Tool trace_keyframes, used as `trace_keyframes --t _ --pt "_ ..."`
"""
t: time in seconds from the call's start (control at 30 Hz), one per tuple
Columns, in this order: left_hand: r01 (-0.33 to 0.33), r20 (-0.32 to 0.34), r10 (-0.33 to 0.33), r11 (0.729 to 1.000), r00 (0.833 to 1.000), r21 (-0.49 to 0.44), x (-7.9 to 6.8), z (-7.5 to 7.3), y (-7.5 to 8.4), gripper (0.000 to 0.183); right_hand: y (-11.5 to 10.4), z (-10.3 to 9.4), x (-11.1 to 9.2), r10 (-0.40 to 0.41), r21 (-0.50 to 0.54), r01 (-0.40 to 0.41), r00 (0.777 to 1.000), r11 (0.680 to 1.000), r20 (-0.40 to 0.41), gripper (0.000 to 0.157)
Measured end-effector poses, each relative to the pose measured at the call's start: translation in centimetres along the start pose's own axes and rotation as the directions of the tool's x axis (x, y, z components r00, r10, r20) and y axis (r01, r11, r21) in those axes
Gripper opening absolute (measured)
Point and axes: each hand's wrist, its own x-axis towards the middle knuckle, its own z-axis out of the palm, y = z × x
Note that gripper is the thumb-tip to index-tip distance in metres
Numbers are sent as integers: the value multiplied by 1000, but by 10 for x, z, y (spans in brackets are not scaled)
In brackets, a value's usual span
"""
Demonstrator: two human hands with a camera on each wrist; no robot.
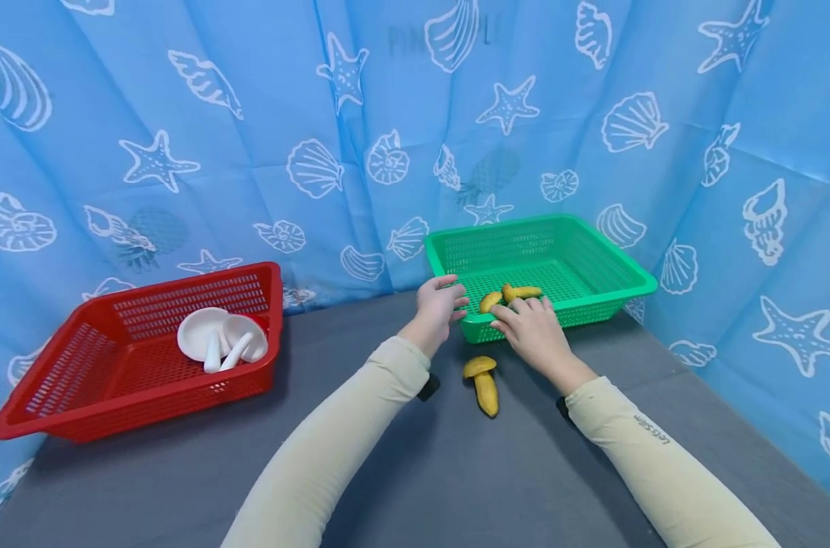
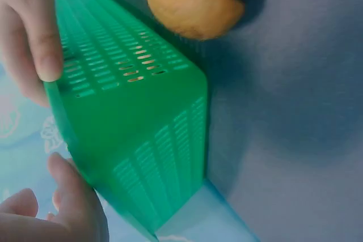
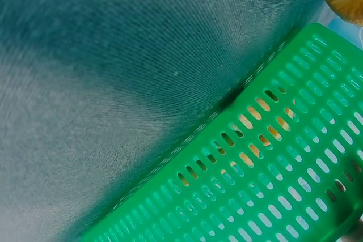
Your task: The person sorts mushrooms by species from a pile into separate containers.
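Two yellow-brown mushrooms (image 1: 523,292) lie at the near left inside the green basket (image 1: 634,289). My right hand (image 1: 534,331) reaches over the basket's front rim, its fingers extended beside the mushrooms; any contact is unclear. In the left wrist view its fingertips (image 2: 50,67) are at the rim. My left hand (image 1: 439,308) is just outside the basket's left front corner, fingers spread and holding nothing. Another mushroom (image 1: 485,387), with a broad cap and thick stem, lies on the grey tabletop in front of the basket, between my forearms.
A red basket (image 1: 134,396) stands at the left, with white spoon-like utensils (image 1: 205,335) at its right end. Behind both baskets hangs a blue curtain (image 1: 387,99) with shell and starfish prints. Grey cloth (image 1: 415,472) covers the table.
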Motion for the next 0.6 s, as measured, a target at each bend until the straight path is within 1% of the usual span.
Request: trace_keyframes --t 0.2,0.33,0.47,0.6 --pt "24 54 -25 999 998 22 -23 -27 -3 36 2 -1 -3 1 -3 -1 1000 1000 17 30" --pt "46 65 -48 998 997 33 -35 -43 -7 33 2 -2 -2 -8 -1 8 1000 1000 10 29" --pt "70 67 -73 996 995 53 -46 -54 -13 31 1 -2 0 -1 16 1 1000 1000 22 30" --pt "87 76 -92 994 993 70 -56 -61 -24 32 -1 -4 0 17 28 -18 999 999 47 31"
